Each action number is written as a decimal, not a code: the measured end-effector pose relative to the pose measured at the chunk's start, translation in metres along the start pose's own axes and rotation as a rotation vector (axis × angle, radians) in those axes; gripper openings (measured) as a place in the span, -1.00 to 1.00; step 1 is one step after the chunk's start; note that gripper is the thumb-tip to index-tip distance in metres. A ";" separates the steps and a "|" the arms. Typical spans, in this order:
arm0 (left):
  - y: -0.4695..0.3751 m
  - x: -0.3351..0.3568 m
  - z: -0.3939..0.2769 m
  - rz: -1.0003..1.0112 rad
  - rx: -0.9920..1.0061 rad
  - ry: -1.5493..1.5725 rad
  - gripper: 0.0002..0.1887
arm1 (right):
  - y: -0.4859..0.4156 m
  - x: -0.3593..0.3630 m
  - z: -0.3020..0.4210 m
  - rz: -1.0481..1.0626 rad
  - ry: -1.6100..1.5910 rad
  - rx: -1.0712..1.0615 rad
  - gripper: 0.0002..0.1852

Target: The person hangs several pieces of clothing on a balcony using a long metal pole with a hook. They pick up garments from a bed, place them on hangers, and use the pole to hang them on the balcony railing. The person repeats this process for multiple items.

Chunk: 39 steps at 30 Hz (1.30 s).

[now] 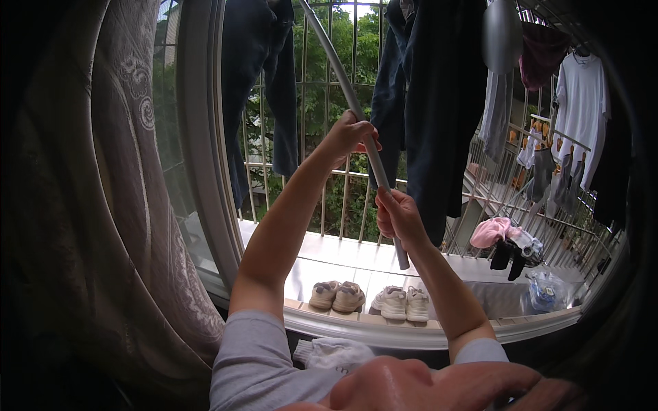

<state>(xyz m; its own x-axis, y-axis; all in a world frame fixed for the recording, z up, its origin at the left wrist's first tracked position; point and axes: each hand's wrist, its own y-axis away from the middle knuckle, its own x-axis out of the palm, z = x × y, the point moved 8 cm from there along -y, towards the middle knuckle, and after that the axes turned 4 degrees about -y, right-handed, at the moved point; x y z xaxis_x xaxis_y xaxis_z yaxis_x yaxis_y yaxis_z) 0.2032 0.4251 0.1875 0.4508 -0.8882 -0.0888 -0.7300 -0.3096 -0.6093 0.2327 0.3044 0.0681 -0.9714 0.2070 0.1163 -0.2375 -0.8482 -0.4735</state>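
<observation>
A grey pole [336, 67] slants from the top of the view down toward me, its upper end out of sight. My left hand [352, 134] grips it about midway along the visible length. Lower down, my right hand [401, 216] is closed around the pole close to its bottom end, which sticks out below the fist. Dark blue jeans [252, 56] hang left of the pole. Another pair of jeans [388, 97] and black trousers [437, 118] hang to its right, near my hands. What holds these garments up is beyond the top edge.
Metal window bars [324, 205] stand behind the clothes. Beige sneakers [337, 297] and white sneakers [402, 303] sit on the sill. At right hang a white T-shirt [581, 103], socks [542, 174] on clips and a pink cloth [491, 232]. A curtain [123, 180] drapes at left.
</observation>
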 end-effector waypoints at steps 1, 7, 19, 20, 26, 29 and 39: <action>-0.007 -0.004 -0.002 -0.008 -0.017 -0.037 -0.72 | -0.006 0.001 0.003 0.003 -0.015 0.000 -0.63; -0.031 -0.001 -0.006 -0.011 -0.033 -0.131 -0.75 | -0.021 0.004 0.010 0.028 -0.132 0.016 -0.60; -0.022 0.068 0.009 0.126 0.007 -0.137 -0.80 | 0.023 -0.037 -0.011 -0.137 -0.115 -0.041 -0.55; -0.022 0.074 0.009 0.133 0.005 -0.158 -0.79 | 0.027 -0.042 -0.012 -0.150 -0.110 -0.029 -0.55; 0.008 0.110 0.029 0.139 -0.007 -0.201 -0.80 | 0.074 -0.063 -0.036 -0.251 -0.086 0.095 -0.49; 0.027 0.130 0.039 0.138 0.033 -0.268 -0.78 | 0.102 -0.068 -0.051 -0.324 -0.121 0.118 -0.50; 0.041 0.150 0.045 0.133 0.046 -0.176 -0.78 | 0.127 -0.083 -0.046 -0.367 -0.052 0.084 -0.58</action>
<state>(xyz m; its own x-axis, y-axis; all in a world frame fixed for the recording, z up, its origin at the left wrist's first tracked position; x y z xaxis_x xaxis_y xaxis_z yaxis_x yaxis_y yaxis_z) 0.2640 0.2951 0.1135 0.4376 -0.8461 -0.3043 -0.7666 -0.1741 -0.6181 0.2830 0.2021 -0.0419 -0.8201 0.4810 0.3101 -0.5664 -0.7597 -0.3195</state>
